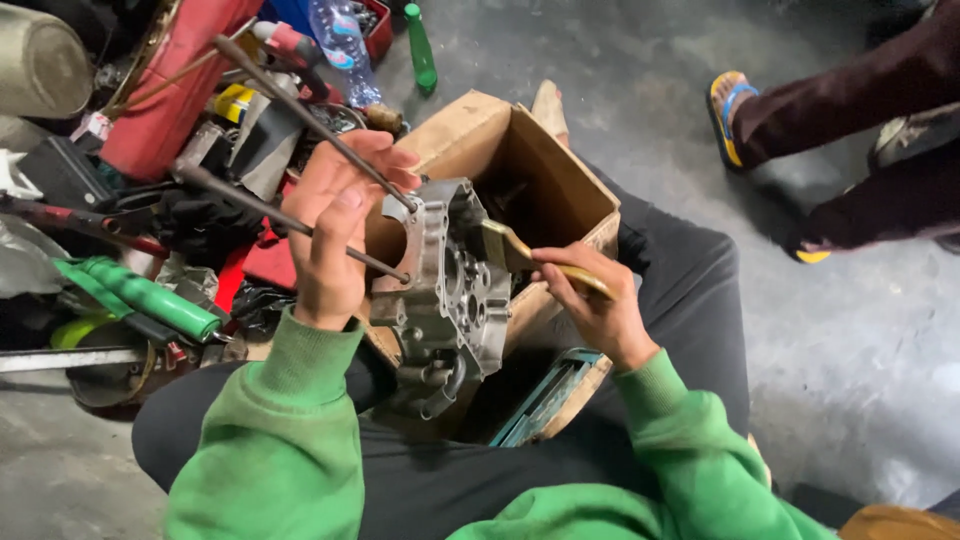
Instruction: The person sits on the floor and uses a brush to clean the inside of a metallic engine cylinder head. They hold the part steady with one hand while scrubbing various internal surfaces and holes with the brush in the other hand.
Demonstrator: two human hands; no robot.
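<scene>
Head view: left hand [330, 235] closed around engine casing [445, 290] studs, right hand [600, 310] pinching a paintbrush [525, 258]

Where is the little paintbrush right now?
In the head view, the paintbrush is right of centre, held in the right hand, its bristles touching the grey metal engine casing over the cardboard box.

Counts being logged | engine casing [445, 290]: 1 | long studs [300, 110] being gripped: 2 | brush [535, 262]: 1 | cardboard box [560, 180]: 1 | bottles being seen: 2, one green [421, 48], one clear [340, 45] | sandalled feet [728, 115]: 2
</scene>
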